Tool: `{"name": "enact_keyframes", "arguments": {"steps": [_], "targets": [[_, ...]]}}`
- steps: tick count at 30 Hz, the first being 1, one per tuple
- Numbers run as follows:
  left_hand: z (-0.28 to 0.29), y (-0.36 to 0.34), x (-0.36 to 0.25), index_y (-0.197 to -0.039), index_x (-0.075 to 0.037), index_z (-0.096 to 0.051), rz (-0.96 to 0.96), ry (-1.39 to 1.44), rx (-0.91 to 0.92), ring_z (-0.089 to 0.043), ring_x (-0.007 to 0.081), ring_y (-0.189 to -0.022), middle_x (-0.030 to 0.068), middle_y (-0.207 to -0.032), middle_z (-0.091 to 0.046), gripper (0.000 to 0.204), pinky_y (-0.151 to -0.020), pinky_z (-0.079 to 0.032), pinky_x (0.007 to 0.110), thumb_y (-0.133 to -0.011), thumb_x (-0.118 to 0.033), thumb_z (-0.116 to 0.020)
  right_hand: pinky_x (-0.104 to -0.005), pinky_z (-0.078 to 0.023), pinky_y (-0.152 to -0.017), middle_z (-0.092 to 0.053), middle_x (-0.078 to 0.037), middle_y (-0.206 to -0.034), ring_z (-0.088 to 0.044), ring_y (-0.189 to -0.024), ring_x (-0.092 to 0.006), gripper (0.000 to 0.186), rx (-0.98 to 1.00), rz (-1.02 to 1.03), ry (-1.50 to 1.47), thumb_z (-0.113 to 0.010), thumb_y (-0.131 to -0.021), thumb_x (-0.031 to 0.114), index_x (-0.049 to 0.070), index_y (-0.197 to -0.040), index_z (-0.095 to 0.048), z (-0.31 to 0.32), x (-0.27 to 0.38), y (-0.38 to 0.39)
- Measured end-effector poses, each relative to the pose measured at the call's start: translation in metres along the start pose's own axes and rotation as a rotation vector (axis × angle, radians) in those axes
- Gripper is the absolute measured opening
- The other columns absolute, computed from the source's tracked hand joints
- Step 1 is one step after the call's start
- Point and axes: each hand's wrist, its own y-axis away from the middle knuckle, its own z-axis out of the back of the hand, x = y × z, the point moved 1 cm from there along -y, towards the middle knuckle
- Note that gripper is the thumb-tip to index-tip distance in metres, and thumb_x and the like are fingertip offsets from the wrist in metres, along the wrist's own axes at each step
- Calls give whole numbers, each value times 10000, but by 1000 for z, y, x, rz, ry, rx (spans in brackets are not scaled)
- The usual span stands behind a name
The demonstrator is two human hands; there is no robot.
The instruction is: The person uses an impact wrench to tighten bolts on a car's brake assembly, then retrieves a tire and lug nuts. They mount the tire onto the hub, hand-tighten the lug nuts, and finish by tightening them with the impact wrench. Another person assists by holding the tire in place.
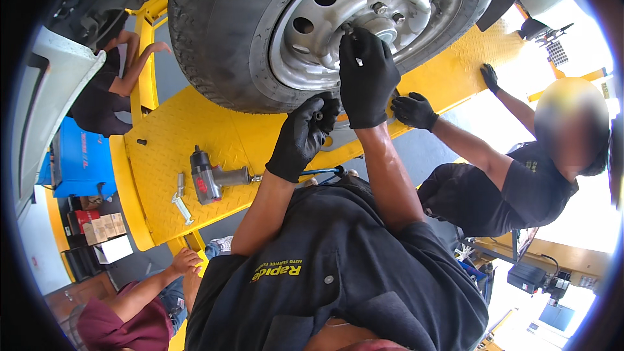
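A steel wheel (344,8) with a black tire (221,32) stands in front of me. My right hand (369,81), in a black glove, is raised to the wheel's hub with its fingers pinched round a small lug nut (349,28) at a stud. Two more lug nuts (379,8) sit on studs beside the hub cap. Lower and to the left, my gloved left hand (300,133) curls palm up below the tire. A dark lug nut (318,116) shows in its fingers; whether it holds others is hidden.
On the yellow platform (244,140) lie an impact wrench (208,179), a silver metal tool (181,201) and a small black socket (141,142). A gloved co-worker (481,188) leans in at right. Other people are at far left (97,101) and lower left (133,318).
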Motion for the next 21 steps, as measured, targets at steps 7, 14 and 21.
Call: {"name": "enact_keyframes", "arguments": {"steps": [7,14,21], "targets": [[-2,-1,-5,-1209,4,-691,48,9,-26,-692,183,-876,127,-1087,-748,242,-800,-562,298,-1043,-118,-564,-375,-582,-791,-752,-152,-1073,-743,-914,-311,145,-142,103,60,-735,-927,71,45,-1069,-750,-12,-13,16],[4,-9,-10,-1221,5,-680,48,5,43,-708,193,-930,131,-1106,-744,246,-823,-567,299,-1050,-117,-552,-352,-575,-756,-762,-96,-977,-741,-860,-270,158,-108,1,46,-786,-899,97,43,-1046,-766,-12,-8,13],[2,-12,-11,-1207,3,-684,62,10,29,-712,195,-944,133,-1100,-744,238,-829,-569,297,-1058,-135,-559,-318,-539,-662,-736,-110,-838,-709,-708,-169,141,-67,-157,17,-803,-914,144,27,-982,-765,-13,-15,16]]}}
